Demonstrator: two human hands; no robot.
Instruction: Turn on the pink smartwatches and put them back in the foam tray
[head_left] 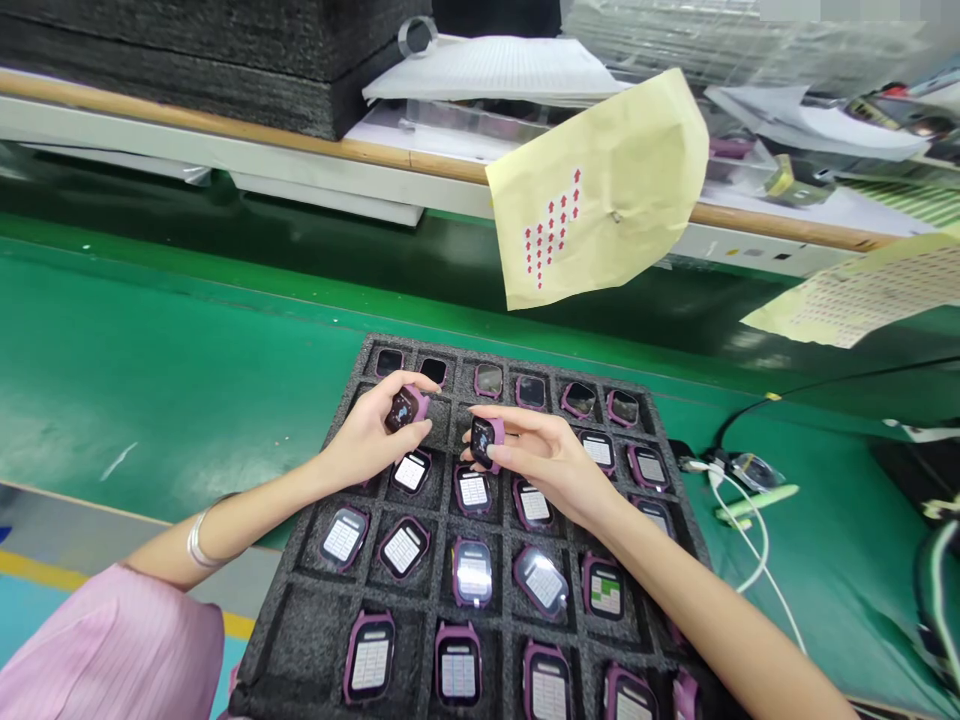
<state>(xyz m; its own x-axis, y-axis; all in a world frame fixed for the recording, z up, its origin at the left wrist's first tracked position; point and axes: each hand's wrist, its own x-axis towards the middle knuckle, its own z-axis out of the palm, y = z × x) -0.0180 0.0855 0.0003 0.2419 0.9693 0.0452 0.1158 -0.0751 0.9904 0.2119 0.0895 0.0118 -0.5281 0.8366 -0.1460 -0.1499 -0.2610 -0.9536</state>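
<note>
My left hand (381,428) is closed around a purple smartwatch body (405,408) with a dark, lit screen. Between the fingers of my right hand (536,450) is a second purple smartwatch body (484,438), its screen also lit. Both are held just above a black foam tray (289,610) divided into square compartments. Most compartments hold similar purple watches; those in the back row have dark screens, while many nearer ones, such as this watch (371,655), show white grid screens. One watch (604,588) shows green blocks on its screen. My right forearm covers part of the tray's right side.
The tray rests on a green bench (135,370). Right of it lie white cables (761,560) and a light-green pen-like tool (757,503). Behind, a shelf (225,150) carries black foam blocks (165,60) and papers. A yellow sticker sheet (600,190) hangs from its edge.
</note>
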